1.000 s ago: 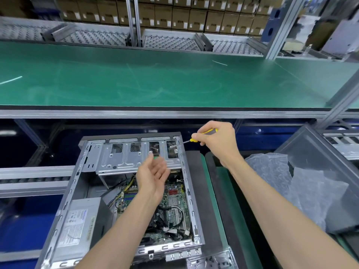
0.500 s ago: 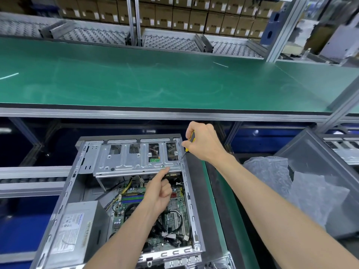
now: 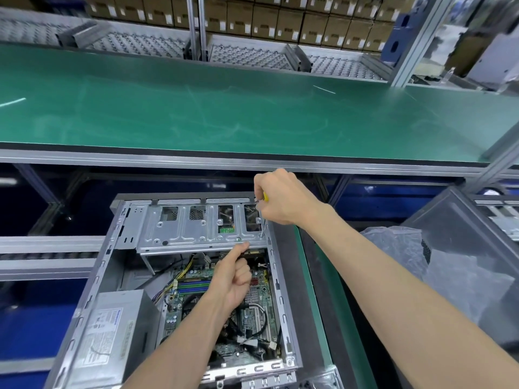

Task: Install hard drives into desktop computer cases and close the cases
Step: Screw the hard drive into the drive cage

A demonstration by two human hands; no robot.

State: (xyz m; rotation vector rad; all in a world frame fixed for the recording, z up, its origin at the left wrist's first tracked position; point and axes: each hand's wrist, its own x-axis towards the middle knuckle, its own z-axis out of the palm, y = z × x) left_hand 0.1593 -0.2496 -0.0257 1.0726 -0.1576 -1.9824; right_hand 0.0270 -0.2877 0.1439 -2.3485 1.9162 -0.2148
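An open desktop case lies on its side below me, with its motherboard and grey power supply exposed. A silver drive cage spans the case's far end, and a hard drive shows through its right cutouts. My right hand grips a yellow-handled screwdriver upright, its tip on the cage's right front corner. My left hand has its index finger stretched to the cage's front lip and the other fingers curled.
A long green workbench runs across behind the case, with cardboard boxes shelved beyond it. A grey case panel and crumpled clear plastic lie to the right. A roller conveyor runs on the left.
My right hand swung the screwdriver from nearly level to upright and set its tip on the cage's right corner. My left hand dropped from the cage top, curling to a pointed index finger.
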